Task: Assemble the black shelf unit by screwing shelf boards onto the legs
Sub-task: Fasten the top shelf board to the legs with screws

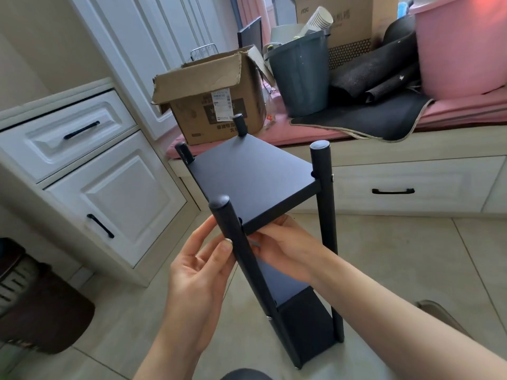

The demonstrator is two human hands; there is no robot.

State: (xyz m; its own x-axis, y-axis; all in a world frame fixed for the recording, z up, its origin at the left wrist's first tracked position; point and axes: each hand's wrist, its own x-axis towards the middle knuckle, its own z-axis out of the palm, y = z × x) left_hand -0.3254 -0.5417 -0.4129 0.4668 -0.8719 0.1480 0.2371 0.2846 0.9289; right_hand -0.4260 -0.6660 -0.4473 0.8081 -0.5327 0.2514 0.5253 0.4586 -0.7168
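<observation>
On the floor, shelf unit (274, 242): upright, four legs, boards mounted at top and lower down.
Top board (252, 174): sits between the legs, just below their capped ends.
Left hand (197, 270): fingers loosely straight, thumb on near leg (247, 259).
Right hand (285, 250): fingers curled under the top board's near edge, gripping it.
Behind: cardboard box (214, 102), grey bucket (301, 75).

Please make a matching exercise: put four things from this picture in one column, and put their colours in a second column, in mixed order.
Things:
1. shelf board
2. cardboard box
3. bucket
4. tub

Colours:
A. pink
B. grey
C. black
D. brown

Pairs: 1-C, 2-D, 3-B, 4-A
</observation>
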